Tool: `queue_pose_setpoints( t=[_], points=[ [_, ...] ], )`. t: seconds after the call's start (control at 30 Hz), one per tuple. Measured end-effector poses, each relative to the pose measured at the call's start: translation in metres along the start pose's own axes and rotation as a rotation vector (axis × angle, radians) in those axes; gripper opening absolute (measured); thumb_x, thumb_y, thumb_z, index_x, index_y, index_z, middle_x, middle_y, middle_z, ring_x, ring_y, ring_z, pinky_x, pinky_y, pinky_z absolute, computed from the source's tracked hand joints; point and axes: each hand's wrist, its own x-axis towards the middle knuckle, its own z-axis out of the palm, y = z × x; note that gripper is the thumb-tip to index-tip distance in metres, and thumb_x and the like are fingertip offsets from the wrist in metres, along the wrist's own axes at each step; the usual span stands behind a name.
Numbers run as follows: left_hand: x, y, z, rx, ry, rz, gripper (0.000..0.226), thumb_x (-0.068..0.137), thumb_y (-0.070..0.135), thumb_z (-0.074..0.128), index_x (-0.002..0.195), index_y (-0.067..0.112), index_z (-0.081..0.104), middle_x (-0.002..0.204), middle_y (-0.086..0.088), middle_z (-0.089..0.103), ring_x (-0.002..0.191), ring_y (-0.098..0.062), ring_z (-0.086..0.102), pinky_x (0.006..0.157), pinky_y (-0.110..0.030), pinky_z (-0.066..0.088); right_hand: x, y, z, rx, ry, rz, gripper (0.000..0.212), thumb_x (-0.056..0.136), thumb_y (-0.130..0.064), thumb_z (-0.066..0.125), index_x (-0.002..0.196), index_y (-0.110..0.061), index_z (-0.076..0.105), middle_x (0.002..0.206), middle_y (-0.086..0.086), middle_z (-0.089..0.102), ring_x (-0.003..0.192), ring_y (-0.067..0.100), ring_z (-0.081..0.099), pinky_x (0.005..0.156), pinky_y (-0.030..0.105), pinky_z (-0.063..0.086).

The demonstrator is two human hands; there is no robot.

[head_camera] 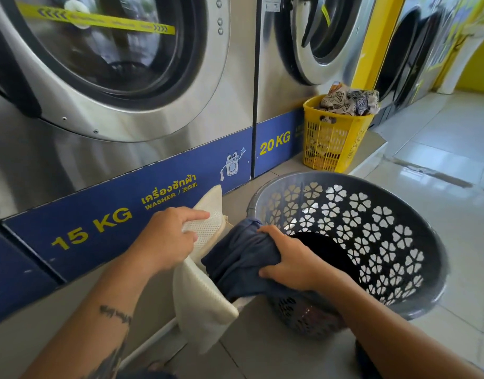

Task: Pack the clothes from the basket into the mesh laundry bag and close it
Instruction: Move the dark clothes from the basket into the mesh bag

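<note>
Beside grey basket, left hand pinches mesh bag, long axis upright; right hand clutches navy garment.

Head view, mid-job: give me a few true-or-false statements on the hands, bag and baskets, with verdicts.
1. The right hand grips a dark blue garment. True.
2. The left hand rests empty on the floor. False: it holds the white mesh bag.
3. The yellow basket is empty. False: the yellow basket holds patterned clothes.
4. The blue panel by the left hand reads 15 KG. True.
</note>
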Motion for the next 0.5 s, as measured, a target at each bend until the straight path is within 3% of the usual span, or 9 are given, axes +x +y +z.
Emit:
queue_pose_setpoints(
  t=[0.1, 0.2, 0.27, 0.33, 0.4, 0.5],
  points=[
    [-0.001, 0.000, 0.003, -0.002, -0.007, 0.010, 0.049, 0.089, 0.007, 0.064, 0.130, 0.033, 0.064, 0.141, 0.007, 0.058, 0.131, -0.013, 0.051, 0.111, -0.031, 0.039, -0.006, -0.013, -0.003, -0.164, 0.131, -0.061, 0.058, 0.075, -0.034, 0.066, 0.128, -0.040, 0.041, 0.110, -0.005, 0.060, 0.094, 0.026, 0.061, 0.079, 0.042, 0.053],
    [-0.001, 0.005, 0.004, -0.039, -0.017, 0.028, 0.049, 0.089, 0.007, 0.065, 0.130, 0.033, 0.064, 0.140, 0.010, 0.058, 0.132, -0.011, 0.050, 0.113, -0.032, 0.037, -0.013, -0.038, -0.006, -0.211, 0.265, -0.120, 0.062, 0.074, -0.025, 0.067, 0.128, -0.030, 0.037, 0.097, -0.007, 0.058, 0.077, 0.021, 0.056, 0.065, 0.038, 0.049],
    [0.000, 0.008, 0.003, -0.096, -0.010, 0.026, 0.049, 0.089, 0.006, 0.066, 0.130, 0.034, 0.065, 0.138, 0.010, 0.060, 0.131, -0.013, 0.052, 0.113, -0.035, 0.038, -0.019, -0.056, -0.003, -0.144, 0.255, -0.185, 0.063, 0.072, -0.016, 0.069, 0.124, -0.023, 0.033, 0.087, -0.007, 0.056, 0.070, 0.018, 0.055, 0.060, 0.039, 0.049],
    [0.000, 0.008, 0.001, -0.124, 0.017, 0.017, 0.049, 0.088, 0.006, 0.066, 0.129, 0.033, 0.065, 0.134, 0.008, 0.063, 0.127, -0.018, 0.056, 0.109, -0.034, 0.042, -0.023, -0.066, 0.001, -0.101, 0.084, -0.238, 0.061, 0.075, -0.013, 0.070, 0.123, -0.018, 0.034, 0.092, 0.001, 0.061, 0.080, 0.021, 0.061, 0.068, 0.043, 0.054],
    [0.000, 0.006, 0.000, -0.105, 0.029, 0.013, 0.049, 0.088, 0.005, 0.065, 0.130, 0.032, 0.065, 0.136, 0.010, 0.061, 0.128, -0.013, 0.054, 0.108, -0.030, 0.040, -0.024, -0.063, 0.004, -0.124, -0.067, -0.289, 0.060, 0.077, -0.015, 0.071, 0.129, -0.017, 0.040, 0.112, 0.004, 0.061, 0.101, 0.021, 0.057, 0.085, 0.038, 0.053],
    [-0.001, 0.002, 0.001, -0.066, 0.010, 0.000, 0.049, 0.089, 0.006, 0.065, 0.130, 0.031, 0.065, 0.140, 0.008, 0.058, 0.130, -0.011, 0.052, 0.110, -0.028, 0.038, -0.015, -0.042, 0.001, -0.315, 0.033, -0.324, 0.069, 0.077, -0.026, 0.069, 0.141, -0.028, 0.043, 0.148, -0.003, 0.040, 0.136, 0.022, 0.032, 0.111, 0.039, 0.035]
  ],
)
